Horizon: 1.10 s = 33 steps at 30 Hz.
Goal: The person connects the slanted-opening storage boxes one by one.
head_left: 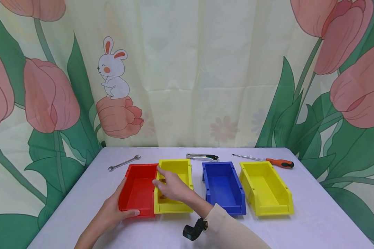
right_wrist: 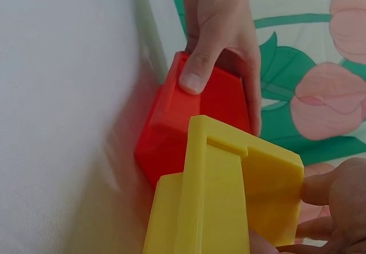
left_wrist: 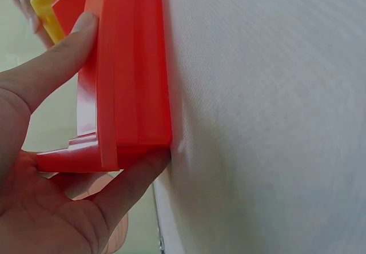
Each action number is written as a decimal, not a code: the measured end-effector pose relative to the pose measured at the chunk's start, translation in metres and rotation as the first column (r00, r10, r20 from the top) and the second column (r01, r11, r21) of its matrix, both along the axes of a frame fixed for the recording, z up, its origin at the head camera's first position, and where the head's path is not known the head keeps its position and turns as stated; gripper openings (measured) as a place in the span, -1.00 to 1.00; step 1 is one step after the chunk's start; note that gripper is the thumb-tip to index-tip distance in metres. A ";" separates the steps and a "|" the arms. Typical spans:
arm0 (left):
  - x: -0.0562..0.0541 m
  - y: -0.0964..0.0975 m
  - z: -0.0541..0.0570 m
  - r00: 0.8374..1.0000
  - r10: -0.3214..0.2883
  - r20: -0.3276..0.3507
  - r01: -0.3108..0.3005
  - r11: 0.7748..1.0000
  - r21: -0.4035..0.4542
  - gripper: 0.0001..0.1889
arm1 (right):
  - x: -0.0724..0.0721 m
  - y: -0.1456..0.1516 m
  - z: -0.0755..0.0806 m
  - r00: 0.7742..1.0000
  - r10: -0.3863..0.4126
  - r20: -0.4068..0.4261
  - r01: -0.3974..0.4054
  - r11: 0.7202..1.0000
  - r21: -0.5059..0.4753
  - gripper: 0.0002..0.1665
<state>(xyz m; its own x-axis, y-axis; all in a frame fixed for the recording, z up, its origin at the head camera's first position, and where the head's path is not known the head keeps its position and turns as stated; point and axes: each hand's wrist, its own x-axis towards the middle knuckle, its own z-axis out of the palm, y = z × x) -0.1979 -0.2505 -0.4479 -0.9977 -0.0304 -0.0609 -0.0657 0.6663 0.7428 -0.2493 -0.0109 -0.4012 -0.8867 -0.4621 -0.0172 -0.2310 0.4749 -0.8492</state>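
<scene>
In the head view a red bin (head_left: 137,190) and a yellow bin (head_left: 174,207) stand side by side, their walls touching or nearly so. My left hand (head_left: 113,209) grips the red bin at its near left corner. The left thumb lies over the front edge, and the fingers reach along the outer side, as the left wrist view shows. My right hand (head_left: 172,185) reaches across the yellow bin and holds its left wall. Thumb and index finger are at the rim, while other fingers are down inside, partly hidden.
Right of these stand a blue bin (head_left: 222,186) and another yellow bin (head_left: 268,190). Behind the bins lie a wrench (head_left: 124,163), a utility knife (head_left: 202,157) and a screwdriver (head_left: 278,163) with an orange handle. A patterned curtain (head_left: 187,69) hangs behind the white table (head_left: 71,204).
</scene>
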 end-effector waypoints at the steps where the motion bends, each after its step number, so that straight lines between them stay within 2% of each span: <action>1: 0.000 0.000 0.000 1.000 0.000 0.001 0.000 1.000 0.000 0.51 | 0.000 0.000 0.000 1.000 -0.001 -0.002 0.001 1.000 0.003 -0.17; 13: 0.001 0.000 0.001 1.000 -0.021 -0.008 0.021 0.999 0.026 0.53 | -0.003 0.000 -0.001 1.000 0.012 -0.020 -0.011 1.000 0.015 -0.18; 33: 0.000 -0.002 0.000 1.000 -0.025 -0.012 0.025 1.000 0.003 0.53 | -0.002 -0.001 0.001 1.000 0.015 -0.010 -0.014 0.999 0.040 -0.18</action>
